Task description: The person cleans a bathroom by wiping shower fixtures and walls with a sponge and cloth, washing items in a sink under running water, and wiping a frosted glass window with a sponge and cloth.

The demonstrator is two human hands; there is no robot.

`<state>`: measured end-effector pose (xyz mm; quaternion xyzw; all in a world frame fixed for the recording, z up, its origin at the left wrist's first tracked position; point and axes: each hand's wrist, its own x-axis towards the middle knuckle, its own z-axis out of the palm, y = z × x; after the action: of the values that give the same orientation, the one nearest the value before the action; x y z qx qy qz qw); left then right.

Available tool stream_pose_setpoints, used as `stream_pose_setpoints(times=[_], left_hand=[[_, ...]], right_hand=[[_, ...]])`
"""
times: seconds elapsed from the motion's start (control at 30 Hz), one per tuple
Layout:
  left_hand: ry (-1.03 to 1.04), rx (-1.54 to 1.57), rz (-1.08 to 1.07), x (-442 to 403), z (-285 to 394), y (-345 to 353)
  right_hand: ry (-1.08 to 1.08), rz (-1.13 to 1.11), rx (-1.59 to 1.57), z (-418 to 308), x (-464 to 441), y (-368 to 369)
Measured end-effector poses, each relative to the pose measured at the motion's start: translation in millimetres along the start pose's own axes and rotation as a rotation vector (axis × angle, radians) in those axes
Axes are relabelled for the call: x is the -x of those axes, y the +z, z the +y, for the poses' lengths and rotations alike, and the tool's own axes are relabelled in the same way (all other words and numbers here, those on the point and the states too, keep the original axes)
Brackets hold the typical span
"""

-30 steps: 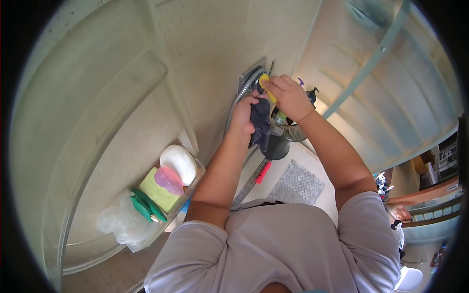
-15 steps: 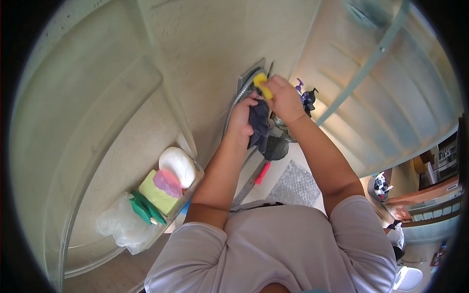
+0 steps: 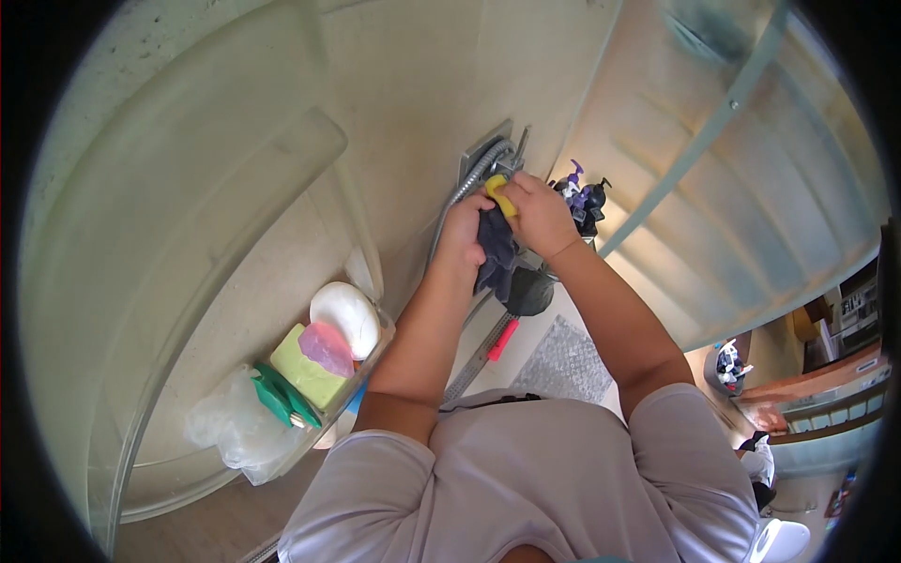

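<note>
Two things fill my grip by the metal wall plate [image 3: 475,153]: my right hand [image 3: 546,220] pinches the yellow sponge [image 3: 503,197], just below the plate in view; my left hand [image 3: 463,225] clasps the dark cloth [image 3: 496,246], hanging further below it; I judge the sponge light and springy, best pinched by its sides, and the cloth limp, best bunched in the palm; the metal hose [image 3: 466,185], curving across the plate, obstructs me; pump bottles [image 3: 591,203] stand to its right
</note>
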<state>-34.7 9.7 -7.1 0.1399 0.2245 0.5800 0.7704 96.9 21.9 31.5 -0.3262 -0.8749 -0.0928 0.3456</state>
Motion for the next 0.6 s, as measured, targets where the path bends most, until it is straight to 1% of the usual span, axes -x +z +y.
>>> stream_pose_setpoints(times=[0.07,0.1,0.2,0.3,0.4,0.43,0.5,0.57,0.6], left_hand=[[0.044,-0.003,0.027,-9,-3,-8],[0.064,-0.006,0.040,-9,-3,-7],[0.026,0.021,0.069,-5,-2,1],[0.018,-0.015,0.087,-6,-2,4],[0.018,-0.009,0.122,7,-5,36],[0.014,-0.037,0.127,3,-7,36],[0.014,-0.088,0.126,-12,-9,39],[0.022,-0.210,0.239,-14,-8,48],[0.022,-0.273,0.300,-15,-8,50]], right_hand=[[0.089,0.076,-0.059,-7,-13,-14],[0.100,0.134,-0.062,-1,-16,-17],[0.081,-0.005,-0.121,10,-3,-22],[0.148,0.008,-0.148,18,6,-40],[0.130,0.025,-0.193,12,-1,-30],[0.145,-0.012,-0.190,6,2,-22],[0.231,0.096,-0.217,22,13,-11],[0.337,0.225,-0.273,44,24,11],[0.337,0.276,-0.309,38,26,14]])
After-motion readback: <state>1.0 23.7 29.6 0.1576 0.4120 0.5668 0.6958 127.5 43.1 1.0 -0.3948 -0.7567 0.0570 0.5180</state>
